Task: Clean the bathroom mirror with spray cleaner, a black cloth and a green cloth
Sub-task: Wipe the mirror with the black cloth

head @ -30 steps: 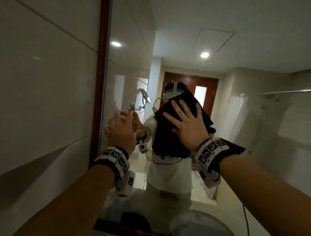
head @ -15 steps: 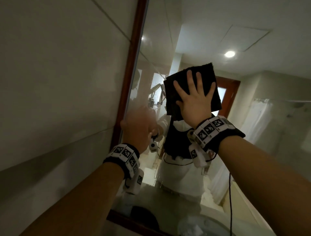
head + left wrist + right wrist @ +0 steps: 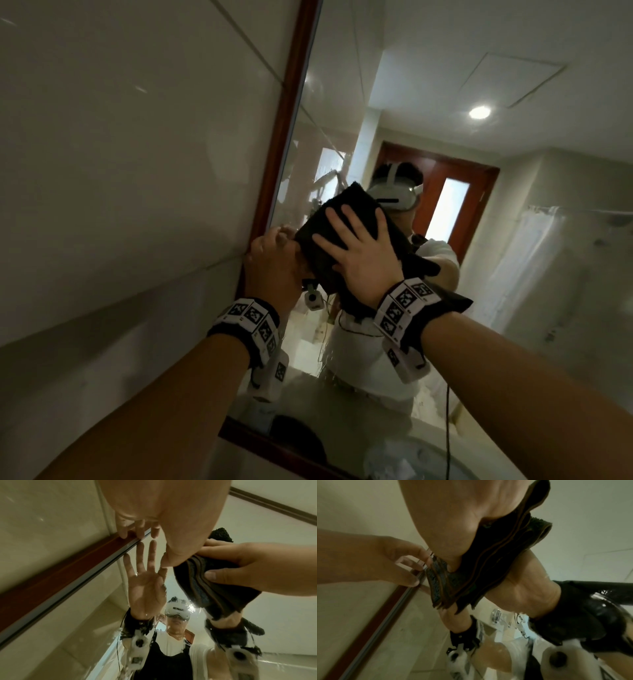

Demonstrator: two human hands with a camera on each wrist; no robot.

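The mirror [image 3: 486,281] has a brown wooden frame [image 3: 281,137] along its left side. My right hand [image 3: 359,253] lies flat with spread, straight fingers on a folded black cloth [image 3: 356,200] and presses it against the glass close to the frame. In the right wrist view the cloth [image 3: 496,561] sits folded in layers under my palm. My left hand [image 3: 270,263] is just left of the cloth, its straight fingers touching the glass at the frame's edge; the left wrist view shows its open palm reflected. No green cloth or spray bottle is in view.
A pale tiled wall [image 3: 120,171] runs along the left of the frame. A white sink basin [image 3: 411,459] lies below the mirror. A thin cable [image 3: 447,428] hangs from my right wrist. Water drops cling to the glass below the hands.
My right hand slid the black cloth up the glass, then down and left towards the frame, ending beside my left hand. The left hand stayed at the frame's edge.
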